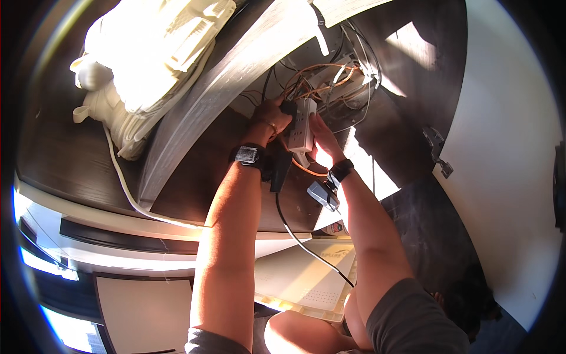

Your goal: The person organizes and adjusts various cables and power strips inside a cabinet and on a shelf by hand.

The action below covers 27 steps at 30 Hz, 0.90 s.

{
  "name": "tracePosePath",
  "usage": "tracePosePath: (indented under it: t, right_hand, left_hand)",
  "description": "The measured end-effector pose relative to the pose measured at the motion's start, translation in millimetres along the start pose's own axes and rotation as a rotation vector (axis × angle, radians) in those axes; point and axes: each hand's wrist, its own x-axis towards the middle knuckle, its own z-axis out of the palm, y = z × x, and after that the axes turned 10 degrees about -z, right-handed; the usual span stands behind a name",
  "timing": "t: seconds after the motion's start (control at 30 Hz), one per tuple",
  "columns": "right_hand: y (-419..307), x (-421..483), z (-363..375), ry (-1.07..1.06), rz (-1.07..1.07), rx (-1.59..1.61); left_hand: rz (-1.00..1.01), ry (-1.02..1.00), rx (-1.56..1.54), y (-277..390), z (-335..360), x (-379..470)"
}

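Inside a dark wood-grain cabinet, both my hands are at a white power strip (302, 132) that is tilted on end, its socket face towards me. My left hand (273, 117) grips a black plug or adapter (289, 108) at the strip's upper left side. Whether this plug is seated in a socket is hidden. My right hand (325, 138) holds the strip by its right edge, with the fingers partly behind it. Below my left hand hangs a black power adapter (281, 172), its black cable (300, 243) running down towards my knee.
Tangled orange cables (327, 86) and grey and black wires lie behind the strip. A small grey device (323, 194) is beside my right wrist. A metal hinge (435, 148) juts out near a white panel (499, 132). At left stands a bulky, overexposed white item (141, 66); below is a cream plastic panel (305, 283).
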Motion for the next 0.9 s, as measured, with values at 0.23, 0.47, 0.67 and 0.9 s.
tracePosePath:
  t: [0.23,0.47,0.67,0.9]
  right_hand:
    - [-18,-6,9,-0.013,-0.014,-0.099]
    - [-1,3,-6,-0.021,-0.03,0.07]
    - [-12,-5,7,0.007,0.028,0.113]
    - [-12,-1,-3,-0.005,0.065,0.192]
  left_hand:
    - [0.038,-0.001,0.031,2,-4,-3]
    - [0.072,0.014,0.033,9,-6,-7]
    - [0.042,0.029,0.036,5,-6,-8]
    - [0.082,0.038,-0.05,-3,2,1]
